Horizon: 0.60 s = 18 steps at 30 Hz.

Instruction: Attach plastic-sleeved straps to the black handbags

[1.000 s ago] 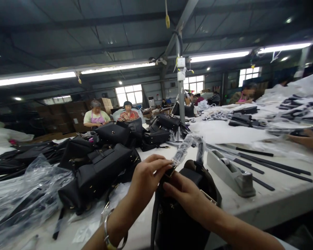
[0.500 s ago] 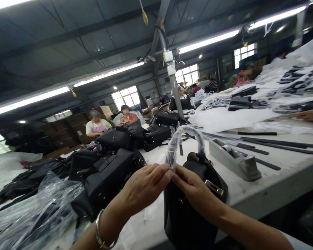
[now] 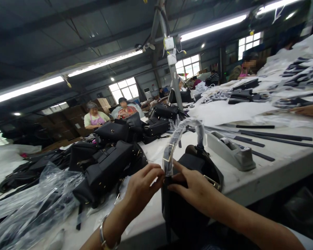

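A black handbag (image 3: 182, 215) stands at the table's front edge before me. Its arched handle (image 3: 175, 137) is wrapped in clear plastic, with a gold-coloured buckle (image 3: 168, 158) near the lower left end. The fingertips of my left hand (image 3: 143, 185) are pinched against the left side of that end. From the right, my right hand (image 3: 193, 191) grips the same end, thumb in front and index finger beside the handle. Below the fingers a dark strap end (image 3: 168, 208) hangs down the bag's side. A gold clasp (image 3: 211, 182) shows partly behind my right hand.
A grey tape dispenser (image 3: 231, 151) and several black strips (image 3: 273, 134) lie right of the bag. Black handbags (image 3: 109, 170) pile up on the left, near clear plastic sheeting (image 3: 59, 191). A co-worker's hand (image 3: 309, 110) reaches in at the right edge. Other people sit farther back.
My fingers have shifted lower on the handle, uncovering the buckle and the strap end below it. My left hand has drawn slightly left, and the view has tilted down a little.
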Tool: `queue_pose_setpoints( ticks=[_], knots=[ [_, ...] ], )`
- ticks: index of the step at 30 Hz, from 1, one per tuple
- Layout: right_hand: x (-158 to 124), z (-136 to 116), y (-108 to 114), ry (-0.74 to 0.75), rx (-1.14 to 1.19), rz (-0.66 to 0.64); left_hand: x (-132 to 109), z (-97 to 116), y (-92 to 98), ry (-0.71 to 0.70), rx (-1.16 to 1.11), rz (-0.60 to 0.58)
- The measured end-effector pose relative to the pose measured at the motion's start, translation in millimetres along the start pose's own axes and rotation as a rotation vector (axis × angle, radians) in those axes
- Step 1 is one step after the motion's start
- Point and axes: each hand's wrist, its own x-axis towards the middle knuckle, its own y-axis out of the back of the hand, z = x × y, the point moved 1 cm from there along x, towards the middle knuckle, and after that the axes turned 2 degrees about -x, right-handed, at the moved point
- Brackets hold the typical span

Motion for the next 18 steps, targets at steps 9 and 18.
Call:
queue_pose_setpoints(
  ticks=[9, 18],
  knots=[
    [-61.3, 6.8, 18.3, 0.378, -0.491, 0.266, -41.2, 9.8, -20.4, 0.640, -0.517, 0.160],
    [-52.7, 2.0, -3.3, 0.254, -0.641, 0.248, -78.3, 54.6, -58.2, 0.867, -0.706, 0.331]
  ],
)
